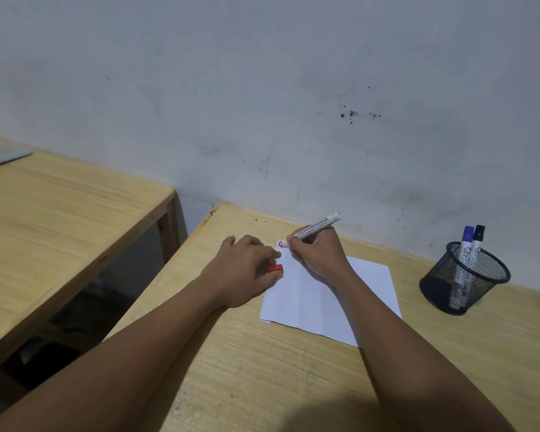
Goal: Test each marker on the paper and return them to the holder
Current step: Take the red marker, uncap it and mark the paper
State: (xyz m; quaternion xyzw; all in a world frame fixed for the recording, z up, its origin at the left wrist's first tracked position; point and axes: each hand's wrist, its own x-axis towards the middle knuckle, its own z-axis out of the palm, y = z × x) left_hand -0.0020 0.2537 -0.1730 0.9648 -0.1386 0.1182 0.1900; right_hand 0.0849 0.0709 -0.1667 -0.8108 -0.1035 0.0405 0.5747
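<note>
A white sheet of paper (318, 300) lies on the wooden desk (262, 369). My right hand (320, 257) grips an uncapped white-barrelled red marker (317, 227), its tip pressed to the paper's far left corner, where small red and blue marks (282, 243) show. My left hand (243, 269) rests on the paper's left edge and pinches the red cap (275, 268). A black mesh holder (463, 280) stands at the right with a blue-capped marker (466, 246) and a black-capped marker (477, 240) upright in it.
A second wooden table (60, 213) stands to the left across a dark gap (122, 291), with a pale flat object (0, 155) at its far corner. A stained grey wall (293, 104) runs right behind the desk.
</note>
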